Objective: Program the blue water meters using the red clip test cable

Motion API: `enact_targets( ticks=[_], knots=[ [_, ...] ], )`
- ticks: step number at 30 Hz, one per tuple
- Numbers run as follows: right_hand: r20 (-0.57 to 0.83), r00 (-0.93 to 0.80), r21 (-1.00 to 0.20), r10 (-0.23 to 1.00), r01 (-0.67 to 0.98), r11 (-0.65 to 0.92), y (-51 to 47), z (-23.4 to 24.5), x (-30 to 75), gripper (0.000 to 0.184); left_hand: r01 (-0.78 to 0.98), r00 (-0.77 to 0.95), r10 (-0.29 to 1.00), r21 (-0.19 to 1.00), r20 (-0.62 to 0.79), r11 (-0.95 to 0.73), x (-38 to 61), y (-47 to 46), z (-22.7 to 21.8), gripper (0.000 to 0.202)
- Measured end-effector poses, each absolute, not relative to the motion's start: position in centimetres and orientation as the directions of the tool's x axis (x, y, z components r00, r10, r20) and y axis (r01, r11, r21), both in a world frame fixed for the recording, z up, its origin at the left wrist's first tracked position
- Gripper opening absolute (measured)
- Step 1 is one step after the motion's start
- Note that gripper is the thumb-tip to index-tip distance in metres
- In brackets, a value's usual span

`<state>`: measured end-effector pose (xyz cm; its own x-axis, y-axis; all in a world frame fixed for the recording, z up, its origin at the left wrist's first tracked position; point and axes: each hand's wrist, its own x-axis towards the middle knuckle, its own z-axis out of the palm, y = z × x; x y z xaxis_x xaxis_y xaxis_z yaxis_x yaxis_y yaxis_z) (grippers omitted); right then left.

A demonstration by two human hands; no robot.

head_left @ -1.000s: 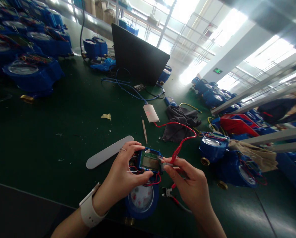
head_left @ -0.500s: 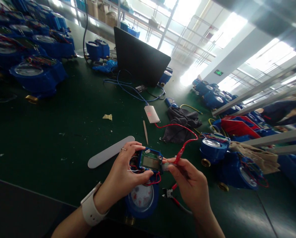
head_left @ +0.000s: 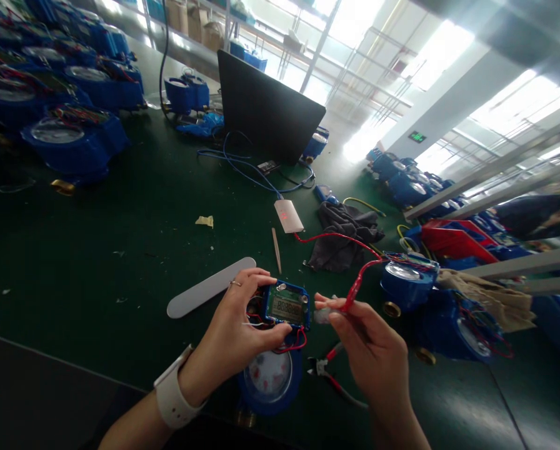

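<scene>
My left hand (head_left: 237, 319) grips a small blue-cased circuit board with a display (head_left: 287, 305), thumb on the near edge and fingers on the far one. Dark digit segments show on its screen. Beneath it sits a blue water meter (head_left: 268, 378) with a round glass dial and a brass fitting; red and white wires run by the board. My right hand (head_left: 374, 350) pinches a whitish, translucent connector (head_left: 325, 314) at the end of a red cable (head_left: 355, 290), a little right of the board and apart from it. The cable leads to a white box (head_left: 288, 216) with red lights.
Red-handled cutters (head_left: 324, 369) lie beside my right hand. Tweezers (head_left: 276, 250), a grey flat bar (head_left: 209, 289), a dark cloth (head_left: 343, 234) and a laptop (head_left: 268, 109) are on the green table (head_left: 134, 256). More blue meters (head_left: 69, 144) stand left and right. Another person (head_left: 533, 212) is at far right.
My right hand has drawn the connector rightward, away from the board. The display, blank before, now shows digits. My left hand keeps its grip.
</scene>
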<state>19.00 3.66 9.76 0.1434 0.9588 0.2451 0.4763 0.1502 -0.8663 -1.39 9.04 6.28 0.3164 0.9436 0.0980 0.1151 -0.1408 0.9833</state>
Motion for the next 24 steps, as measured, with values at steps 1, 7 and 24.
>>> enact_targets(
  ticks=[1,7,24],
  knots=[
    [0.249,0.125,-0.857,0.960,0.490,0.159,3.65,9.64,19.00,0.017,0.115,0.314,0.944,0.984,0.096,-0.138,-1.37,9.05,6.30,0.044],
    [0.248,0.104,-0.838,0.963,0.522,0.160,3.63,9.04,18.72,0.018,0.108,0.313,0.946,0.987,0.082,-0.121,-1.30,9.02,6.34,0.044],
    [0.187,0.115,-0.863,0.976,0.493,0.107,3.99,9.71,18.58,0.012,0.114,0.314,0.946,0.986,0.082,-0.124,-1.30,8.97,6.40,0.043]
  ],
)
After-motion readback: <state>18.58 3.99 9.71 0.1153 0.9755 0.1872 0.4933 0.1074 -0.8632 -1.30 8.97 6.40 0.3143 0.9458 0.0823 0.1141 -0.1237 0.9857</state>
